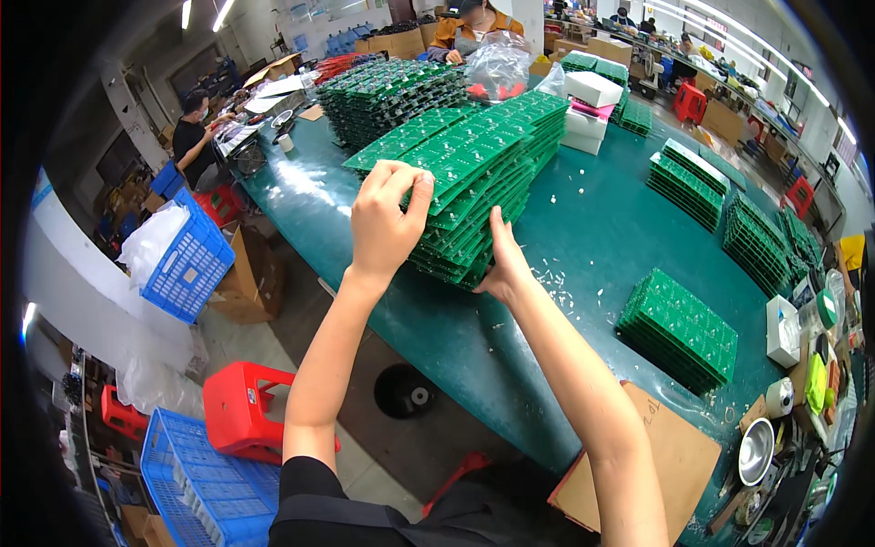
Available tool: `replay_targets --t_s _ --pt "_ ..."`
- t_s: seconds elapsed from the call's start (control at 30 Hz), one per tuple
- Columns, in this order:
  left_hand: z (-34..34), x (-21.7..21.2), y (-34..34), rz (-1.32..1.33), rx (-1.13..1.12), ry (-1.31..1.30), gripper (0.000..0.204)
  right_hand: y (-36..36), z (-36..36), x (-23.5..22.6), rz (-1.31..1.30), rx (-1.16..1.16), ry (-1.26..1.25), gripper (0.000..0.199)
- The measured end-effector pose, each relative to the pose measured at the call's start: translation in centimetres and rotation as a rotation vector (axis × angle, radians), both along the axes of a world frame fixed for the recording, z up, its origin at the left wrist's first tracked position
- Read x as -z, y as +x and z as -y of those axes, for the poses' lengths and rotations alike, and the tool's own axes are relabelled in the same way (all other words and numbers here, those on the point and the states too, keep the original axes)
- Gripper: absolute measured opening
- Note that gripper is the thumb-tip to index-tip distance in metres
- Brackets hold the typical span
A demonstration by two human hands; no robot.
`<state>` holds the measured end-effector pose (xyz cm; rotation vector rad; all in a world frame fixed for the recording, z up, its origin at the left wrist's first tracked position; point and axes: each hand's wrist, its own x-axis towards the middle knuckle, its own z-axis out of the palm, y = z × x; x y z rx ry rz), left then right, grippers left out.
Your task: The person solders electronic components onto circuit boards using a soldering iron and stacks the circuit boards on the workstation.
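A tall, fanned stack of green circuit boards (469, 223) stands on the dark green table (437, 319) in front of me. My left hand (386, 217) is closed at the stack's near left corner, thumb and fingers pinching the edge of the upper boards. Its fingertips are partly hidden, so how many boards they hold cannot be told. Against the stack's near right side rests my right hand (507, 263), thumb up along the board edges and fingers curled low round the corner. The boards lean and overlap unevenly.
Behind stands another board stack (392, 91); more boards (679, 328) lie to the right. White scraps (556, 283) dot the table. A cardboard piece (674, 456) and metal bowl (756, 451) are near right. A red stool (246, 410) and blue crates (196, 260) stand left. People work beyond.
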<state>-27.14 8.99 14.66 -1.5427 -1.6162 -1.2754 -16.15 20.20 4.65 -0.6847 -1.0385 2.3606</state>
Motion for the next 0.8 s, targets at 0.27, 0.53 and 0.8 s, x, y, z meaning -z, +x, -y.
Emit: replay_targets --t_s 0.27,0.53,0.8 --pt "0.0 -0.7 -1.3 0.176 0.058 0.214 0.021 1.2 -0.9 1.0 0.073 0.076 0.043 0.104" --pt "0.6 -0.1 -13.0 0.864 0.076 0.403 0.043 4.8 1.0 -0.7 0.196 0.215 0.083 0.094" --pt "7.9 1.0 6.7 1.237 0.889 -0.231 0.038 19.5 4.5 -3.2 0.139 0.083 0.463 0.047"
